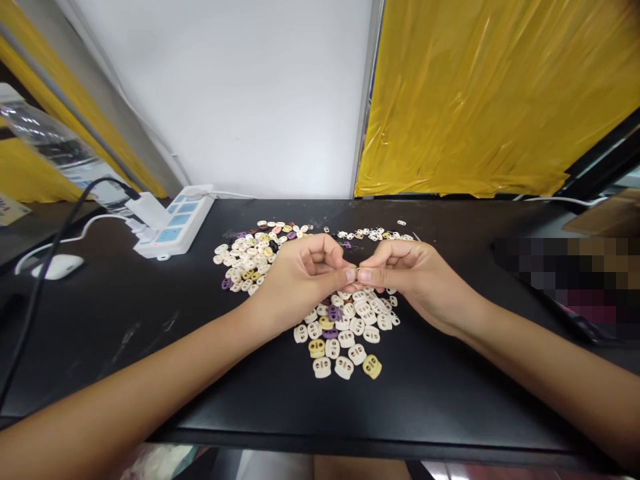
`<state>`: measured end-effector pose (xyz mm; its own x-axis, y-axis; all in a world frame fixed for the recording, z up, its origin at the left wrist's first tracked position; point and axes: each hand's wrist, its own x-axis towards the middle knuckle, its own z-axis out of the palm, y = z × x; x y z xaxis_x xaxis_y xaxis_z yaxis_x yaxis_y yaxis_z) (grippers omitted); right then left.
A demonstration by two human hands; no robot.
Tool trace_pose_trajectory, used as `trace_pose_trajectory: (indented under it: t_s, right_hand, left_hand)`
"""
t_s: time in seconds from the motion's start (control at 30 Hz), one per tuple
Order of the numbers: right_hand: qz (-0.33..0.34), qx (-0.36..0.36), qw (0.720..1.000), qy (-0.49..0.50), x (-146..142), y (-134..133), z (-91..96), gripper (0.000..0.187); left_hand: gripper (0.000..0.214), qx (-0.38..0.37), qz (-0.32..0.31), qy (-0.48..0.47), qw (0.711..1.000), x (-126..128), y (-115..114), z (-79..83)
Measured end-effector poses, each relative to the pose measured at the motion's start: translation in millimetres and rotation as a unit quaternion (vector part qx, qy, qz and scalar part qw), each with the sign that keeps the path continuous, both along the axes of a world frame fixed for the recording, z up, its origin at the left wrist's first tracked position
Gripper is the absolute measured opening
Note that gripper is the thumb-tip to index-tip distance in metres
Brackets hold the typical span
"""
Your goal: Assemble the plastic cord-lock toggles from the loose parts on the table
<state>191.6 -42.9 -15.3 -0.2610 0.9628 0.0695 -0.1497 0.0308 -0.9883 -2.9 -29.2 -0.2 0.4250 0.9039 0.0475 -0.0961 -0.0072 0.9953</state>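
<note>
My left hand [303, 273] and my right hand [417, 273] meet above the middle of the table, thumbs and forefingers pinched tip to tip. Something tiny sits between the fingertips, but they hide nearly all of it. Under and in front of the hands lies a loose pile of two-hole plastic cord locks [346, 339], mostly cream, with a few yellow and purple ones. Another heap of cord locks [245, 252] spreads behind and to the left of my left hand. Beyond the hands, smaller pale pieces [376, 235] are scattered.
A white power strip [187, 217] with plugs and cables stands at the back left, by a clear plastic bottle [55, 143]. A white charger-like piece [59, 266] lies on the black table [450, 400]. White and yellow-covered panels rise behind. The right side is partly pixelated.
</note>
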Motion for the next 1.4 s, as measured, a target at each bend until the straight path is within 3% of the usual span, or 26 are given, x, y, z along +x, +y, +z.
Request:
trace_pose_trajectory:
  t_s: [0.23, 0.6, 0.97, 1.4]
  right_hand:
    - [-0.043, 0.036, 0.998, -0.005, -6, -2, -3.6, 0.025]
    - [-0.084, 0.16, 0.979, -0.099, -1, -4, 8.3, 0.005]
    - [-0.115, 0.154, 0.977, -0.096, -7, -9, 0.7, 0.004]
    - [-0.166, 0.173, 0.95, -0.199, -17, -16, -5.9, 0.005]
  left_hand:
    - [0.036, 0.037, 0.023, 0.018, 0.999, 2, 0, -4.3]
    - [0.035, 0.057, 0.055, -0.021, 0.997, 4, 4, -4.1]
    - [0.034, 0.055, 0.058, -0.025, 0.996, 5, 2, -8.1]
    - [0.033, 0.074, 0.082, -0.011, 0.994, 9, -3, -17.8]
